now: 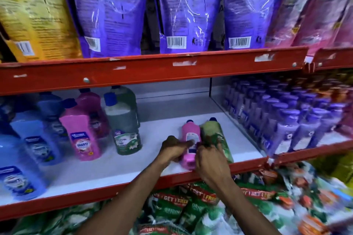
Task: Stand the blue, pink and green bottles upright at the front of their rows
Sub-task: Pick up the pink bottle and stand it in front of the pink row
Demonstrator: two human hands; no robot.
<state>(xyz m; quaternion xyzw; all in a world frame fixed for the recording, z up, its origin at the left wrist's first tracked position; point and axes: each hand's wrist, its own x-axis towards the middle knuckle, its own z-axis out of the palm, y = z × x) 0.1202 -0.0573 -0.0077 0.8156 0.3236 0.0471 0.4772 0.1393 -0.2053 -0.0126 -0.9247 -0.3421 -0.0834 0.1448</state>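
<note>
Pink bottle (189,140) and green bottle (217,137) are lying flat on the shelf (114,168). Left hand (174,149) and right hand (210,160) are gripping the pink bottle.

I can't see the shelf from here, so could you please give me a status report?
Both hands on lying pink plastic bottle. Green plastic bottle lying alongside. Nothing blocking.

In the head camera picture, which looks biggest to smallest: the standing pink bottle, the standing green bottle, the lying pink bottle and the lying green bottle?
1. Standing green bottle
2. Standing pink bottle, close; ranking unsure
3. Lying green bottle
4. Lying pink bottle

Both hands hide parts of the lying pair.
</note>
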